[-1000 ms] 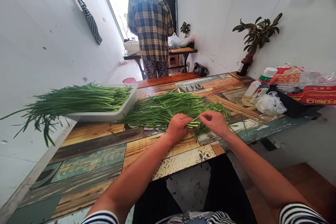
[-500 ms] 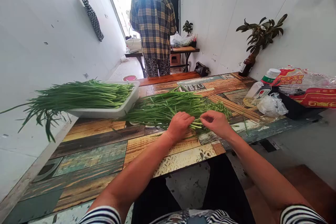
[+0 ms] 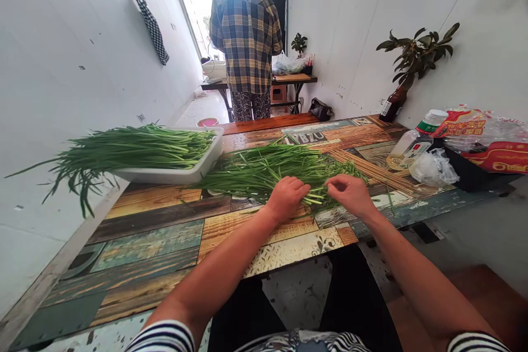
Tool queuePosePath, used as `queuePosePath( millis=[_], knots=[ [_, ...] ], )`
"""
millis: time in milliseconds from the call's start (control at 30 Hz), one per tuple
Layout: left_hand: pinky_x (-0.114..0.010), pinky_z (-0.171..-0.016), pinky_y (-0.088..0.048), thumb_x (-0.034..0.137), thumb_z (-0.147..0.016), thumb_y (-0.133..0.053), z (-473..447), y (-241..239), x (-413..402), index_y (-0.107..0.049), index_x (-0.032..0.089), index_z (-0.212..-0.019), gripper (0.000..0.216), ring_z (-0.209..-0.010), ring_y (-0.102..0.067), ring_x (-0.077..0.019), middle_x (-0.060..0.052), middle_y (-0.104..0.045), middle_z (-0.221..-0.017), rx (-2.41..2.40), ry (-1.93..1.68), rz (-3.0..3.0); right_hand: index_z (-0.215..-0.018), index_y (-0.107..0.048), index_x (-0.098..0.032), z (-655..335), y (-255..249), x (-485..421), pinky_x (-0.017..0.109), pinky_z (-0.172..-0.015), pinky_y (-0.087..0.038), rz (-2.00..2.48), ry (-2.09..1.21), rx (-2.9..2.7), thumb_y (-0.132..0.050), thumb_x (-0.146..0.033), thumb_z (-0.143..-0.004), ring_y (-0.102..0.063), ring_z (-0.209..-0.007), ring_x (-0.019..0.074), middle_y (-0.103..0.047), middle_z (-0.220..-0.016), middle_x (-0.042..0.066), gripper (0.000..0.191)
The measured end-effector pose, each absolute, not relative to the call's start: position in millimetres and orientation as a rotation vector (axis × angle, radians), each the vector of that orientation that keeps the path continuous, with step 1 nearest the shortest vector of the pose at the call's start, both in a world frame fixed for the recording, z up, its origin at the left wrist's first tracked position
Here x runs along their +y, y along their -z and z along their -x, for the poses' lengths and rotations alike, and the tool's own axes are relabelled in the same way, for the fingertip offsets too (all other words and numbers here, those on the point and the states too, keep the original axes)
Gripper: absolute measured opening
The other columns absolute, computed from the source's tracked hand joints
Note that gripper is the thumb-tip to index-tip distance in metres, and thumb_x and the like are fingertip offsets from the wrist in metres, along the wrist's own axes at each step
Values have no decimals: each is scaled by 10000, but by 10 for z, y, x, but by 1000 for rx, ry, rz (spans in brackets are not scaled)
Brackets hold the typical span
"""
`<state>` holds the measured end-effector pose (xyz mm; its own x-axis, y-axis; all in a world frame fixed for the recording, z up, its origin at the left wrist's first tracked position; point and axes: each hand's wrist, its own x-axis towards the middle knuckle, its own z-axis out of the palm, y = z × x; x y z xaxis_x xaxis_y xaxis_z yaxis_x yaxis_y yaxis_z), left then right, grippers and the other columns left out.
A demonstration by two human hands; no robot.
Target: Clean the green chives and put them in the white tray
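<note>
We've got our left hand (image 3: 287,198) curled around a small bunch of green stalks (image 3: 316,198), fingers folded in, with the pale cut-looking ends poking out toward the right. Our right hand (image 3: 350,195) is just beside those ends, thumb and fingertips brought close together, but honestly we can't tell if there's anything thin pinched in there. The bunch sits at the near edge of a big loose pile of greens (image 3: 264,168), long and chive-like, spread over the middle of our patchwork wood-print table (image 3: 157,253). Off to the left we've got a white tray (image 3: 181,176) loaded with more long stalks (image 3: 144,146), leafy tips flopping way over its left side. Just past our right hand there's a spread of thin wooden sticks (image 3: 371,170) lying on the tabletop, then a clear bottle (image 3: 412,146) with a white cap and some yellowish liquid, a crumpled plastic bag (image 3: 434,168) right in front of it, and red-and-clear packaging (image 3: 495,151) further right. Behind those, a brown bottle (image 3: 394,107) with a leafy sprig (image 3: 421,55) in it leans near the wall. Across the room, a person in a plaid shirt (image 3: 247,33) stands with their back to us.
</note>
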<state>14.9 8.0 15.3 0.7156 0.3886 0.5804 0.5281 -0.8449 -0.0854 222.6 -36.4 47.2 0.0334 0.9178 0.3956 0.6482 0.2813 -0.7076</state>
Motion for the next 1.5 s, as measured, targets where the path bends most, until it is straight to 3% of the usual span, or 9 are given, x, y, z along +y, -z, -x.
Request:
queuePosePath(
  millis=[200, 400, 600, 800, 967, 1267, 1500],
  knots=[
    [-317, -704, -400, 233, -910, -401, -208, -22, 123, -604, 168, -1039, 249, -787, -532, -183, -76, -602, -829, -769, 760, 2726, -802, -725, -173, -2322, -341, -374, 250, -532, -423, 1493, -698, -1682, -623, -465, -734, -562, -574, 146, -673, -686, 28, 316],
    [-314, -698, -401, 253, -900, -434, -217, -34, 136, -606, 175, -1057, 246, -781, -538, -179, -58, -603, -811, -802, 685, 2724, -784, -710, -158, -2196, -276, -352, 234, -475, -391, 1441, -826, -1467, -675, -493, -680, -510, -524, 124, -642, -639, 31, 352],
    [-309, -706, -404, 300, -915, -417, -232, -39, 133, -577, 197, -1162, 312, -768, -549, -167, -53, -617, -810, -758, 789, 2726, -750, -673, -155, -2130, -260, -361, 225, -411, -331, 1461, -956, -1262, -705, -496, -622, -411, -430, 95, -511, -480, -27, 367],
    [-298, -690, -415, 299, -874, -483, -235, -133, 117, -622, 186, -1050, 252, -777, -583, -168, -41, -632, -771, -725, 739, 2764, -721, -675, -152, -2050, -287, -347, 229, -392, -326, 1438, -922, -1204, -716, -483, -576, -423, -415, 95, -557, -510, -5, 364],
    [-282, -647, -425, 340, -839, -523, -147, -331, 32, -645, 172, -930, 226, -737, -601, -171, -53, -650, -752, -733, 792, 2770, -706, -685, -161, -1887, -484, -378, 226, -397, -329, 1421, -852, -1315, -661, -531, -615, -460, -435, 109, -568, -507, 9, 382],
    [-291, -644, -422, 222, -850, -441, -168, -269, -30, -631, 154, -893, 205, -678, -572, -161, -51, -667, -755, -701, 1240, 2716, -679, -653, -171, -1957, -464, -440, 224, -424, -357, 1264, -917, -1070, -722, -467, -576, -455, -456, 95, -575, -555, -4, 320],
    [-288, -634, -413, 242, -899, -401, -208, -213, -2, -636, 152, -886, 252, -660, -559, -157, -50, -665, -738, -691, 1270, 2672, -760, -716, -163, -2013, -424, -486, 247, -466, -398, 1266, -1033, -1070, -794, -452, -544, -491, -499, 116, -602, -563, 10, 369]
  ],
)
